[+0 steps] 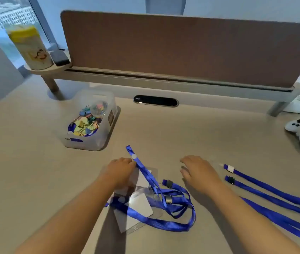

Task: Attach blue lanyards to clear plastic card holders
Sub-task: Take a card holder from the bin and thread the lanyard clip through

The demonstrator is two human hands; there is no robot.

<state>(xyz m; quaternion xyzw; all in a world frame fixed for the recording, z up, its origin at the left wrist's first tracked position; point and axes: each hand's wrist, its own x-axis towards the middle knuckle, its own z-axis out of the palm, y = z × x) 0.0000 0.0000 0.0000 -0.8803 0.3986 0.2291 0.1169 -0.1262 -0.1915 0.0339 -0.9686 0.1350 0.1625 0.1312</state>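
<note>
At table centre, left hand [120,168]: fingertips pinch the blue woven lanyard [146,177] near its snap end, likely lifting it clear for fastening. Right hand [198,172]: loose, empty, hovering, free to assist. Clear plastic card holders [142,204]: overlapped beneath tangled straps, within reach. Spare blue lanyards [274,194]: laid straight at right, apparently queued. Translucent clip tub [90,121]: farther back.

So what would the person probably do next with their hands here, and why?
Probably bring the right hand across to the snap-button end of the blue lanyard. The left hand is at that strap, over a clear card holder, while the right hand hovers open and empty above the desk. Threading the strap through the holder likely needs both hands.
</note>
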